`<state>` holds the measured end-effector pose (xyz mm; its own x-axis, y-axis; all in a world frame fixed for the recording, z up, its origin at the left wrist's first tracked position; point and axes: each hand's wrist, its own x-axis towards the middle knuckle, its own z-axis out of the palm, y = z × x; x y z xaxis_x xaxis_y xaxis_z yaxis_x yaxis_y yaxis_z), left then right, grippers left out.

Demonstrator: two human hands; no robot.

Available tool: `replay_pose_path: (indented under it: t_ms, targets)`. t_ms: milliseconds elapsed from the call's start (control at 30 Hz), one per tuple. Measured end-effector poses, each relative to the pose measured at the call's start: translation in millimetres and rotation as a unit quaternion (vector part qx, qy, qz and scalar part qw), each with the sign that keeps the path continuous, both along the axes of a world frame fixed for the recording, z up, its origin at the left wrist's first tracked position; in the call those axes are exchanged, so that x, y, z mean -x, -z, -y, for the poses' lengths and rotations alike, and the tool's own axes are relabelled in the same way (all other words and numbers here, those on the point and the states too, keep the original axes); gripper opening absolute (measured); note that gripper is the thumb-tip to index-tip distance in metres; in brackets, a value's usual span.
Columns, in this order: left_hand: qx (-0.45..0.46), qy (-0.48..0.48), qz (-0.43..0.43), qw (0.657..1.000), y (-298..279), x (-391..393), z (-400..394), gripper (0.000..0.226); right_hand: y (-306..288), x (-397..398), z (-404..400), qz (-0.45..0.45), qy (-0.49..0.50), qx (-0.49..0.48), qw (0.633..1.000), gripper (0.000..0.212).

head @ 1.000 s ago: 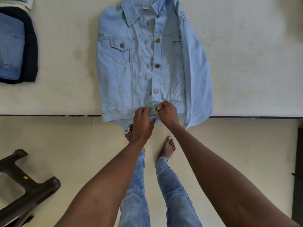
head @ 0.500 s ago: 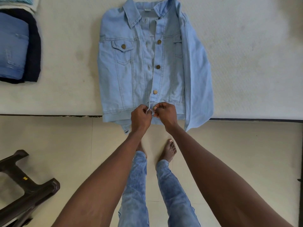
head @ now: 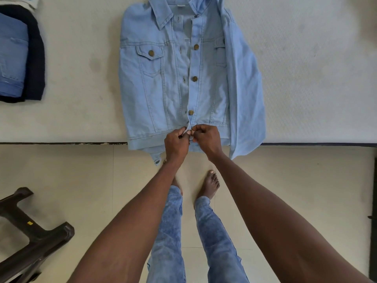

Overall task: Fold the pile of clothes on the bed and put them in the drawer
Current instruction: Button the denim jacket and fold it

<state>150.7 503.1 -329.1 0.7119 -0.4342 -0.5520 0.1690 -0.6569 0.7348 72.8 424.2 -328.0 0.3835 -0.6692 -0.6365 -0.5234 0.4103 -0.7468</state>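
**A:** How should that bottom button have been done well?

**B:** As I judged it, by keeping the two front edges level at the hem before pushing the button through, so the denim jacket (head: 163, 88) lay flat and square for folding. Pulling the placket taut toward the hem, without dragging the jacket off the bed (head: 316, 68), would have helped.

**A:** What had each grip got?

**B:** The left hand (head: 176, 142) was curled, pinching the edge of the placket with the buttonholes. The right hand (head: 207, 139) was curled too, pinching the opposite edge at the waistband. Their fingertips met there. Whether the button was already through I couldn't tell; the fingers hid it.

**A:** And the jacket relative to them?

**B:** It lay front-up on the bed, collar at the far end from the hands, hem right under them and hanging slightly over the bed's edge. One sleeve was folded along the jacket's side, its end drooping past the edge beside the right wrist. A stack of folded clothes (head: 18, 58) sat well apart from the jacket, off its other side.
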Motion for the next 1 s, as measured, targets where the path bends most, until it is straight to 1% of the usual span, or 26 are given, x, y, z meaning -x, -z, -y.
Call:
replay_pose_path:
  t_ms: [100, 167, 233, 300, 400, 433, 567, 633, 700, 733, 833, 900, 1000]
  targets:
    - [0.0, -0.038, -0.009, 0.999, -3.4, 1.8, 0.2, 0.017, 0.4, -1.4, -10.1, -0.028, -0.016, 0.079, 0.996, 0.019]
    - [0.005, -0.041, -0.03, 0.999, -4.8, -2.6, -0.8, 0.014, -2.4, -3.4, -14.5, -0.028, -0.02, 0.101, 0.994, 0.021]
    - [0.007, -0.03, -0.049, 0.998, -6.6, -6.5, -0.7, 0.014, -2.9, -3.3, -14.6, -0.021, -0.018, 0.101, 0.995, 0.021]
    - [-0.003, -0.018, -0.041, 0.999, -9.5, -8.2, 1.4, 0.013, -3.5, -3.0, -12.8, -0.014, -0.027, 0.105, 0.994, 0.021]
    - [-0.015, -0.045, -0.024, 0.999, -11.8, -10.7, 3.5, 0.015, -5.9, -4.7, -13.7, -0.004, -0.043, 0.113, 0.993, 0.022]
    - [-0.014, -0.044, -0.031, 0.998, -11.8, -11.4, 3.3, 0.015, -7.8, -4.9, -14.7, -0.003, -0.042, 0.111, 0.993, 0.022]
    - [0.007, 0.025, -0.085, 0.996, -10.6, -11.2, 1.9, 0.019, -5.9, 0.4, -11.8, -0.001, -0.032, 0.104, 0.994, 0.023]
    - [0.013, 0.027, -0.117, 0.993, -10.4, -14.3, 0.9, 0.025, -4.0, 0.7, -10.2, -0.006, -0.031, 0.109, 0.994, 0.022]
    - [0.014, 0.032, -0.127, 0.991, -9.2, -19.7, 1.4, 0.035, -4.4, -1.0, -10.5, -0.008, -0.016, 0.103, 0.994, 0.023]
    - [0.009, 0.046, -0.12, 0.992, -8.3, -22.5, 1.7, 0.035, -4.3, -1.6, -11.0, -0.01, -0.008, 0.098, 0.995, 0.023]
    - [0.002, 0.091, -0.088, 0.992, -8.9, -28.9, 1.5, 0.022, -3.4, -1.8, -12.0, 0.001, 0.01, 0.07, 0.997, 0.025]
    - [0.014, 0.098, -0.086, 0.991, -10.1, -33.5, -0.3, 0.012, -1.6, -1.2, -10.5, 0.01, 0.012, 0.041, 0.999, 0.027]
    - [0.017, 0.088, -0.067, 0.994, -7.8, -35.9, -1.0, 0.013, -7.9, -1.7, -6.0, 0.017, 0.039, -0.029, 0.999, 0.019]
